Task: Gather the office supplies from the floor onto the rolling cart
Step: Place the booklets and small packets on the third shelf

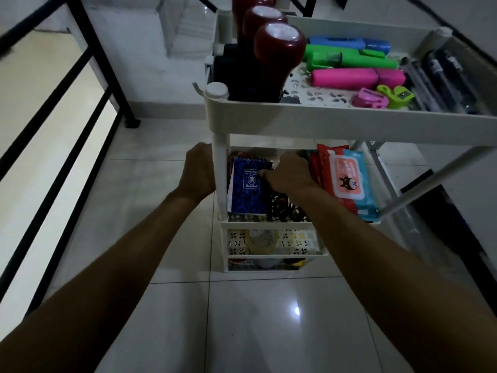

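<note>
A white rolling cart (pixel 317 122) with three tiers stands on the tiled floor before me. Its top tray holds dark red stamps (pixel 279 47), blue, green and pink highlighters (pixel 357 76), sharpeners (pixel 398 96) and pens. On the middle shelf a blue spiral notebook (pixel 246 188) stands upright. My right hand (pixel 289 175) reaches into that shelf and grips the notebook's right edge. My left hand (pixel 199 170) is wrapped around the cart's front left post (pixel 221 181). A tape roll (pixel 261 240) lies on a lower shelf.
Red and blue wet-wipe packs (pixel 349 181) fill the right side of the middle shelf. A black metal railing (pixel 88 49) runs along the left, with white stairs behind. Glossy floor tiles (pixel 242 319) lie in front of the cart.
</note>
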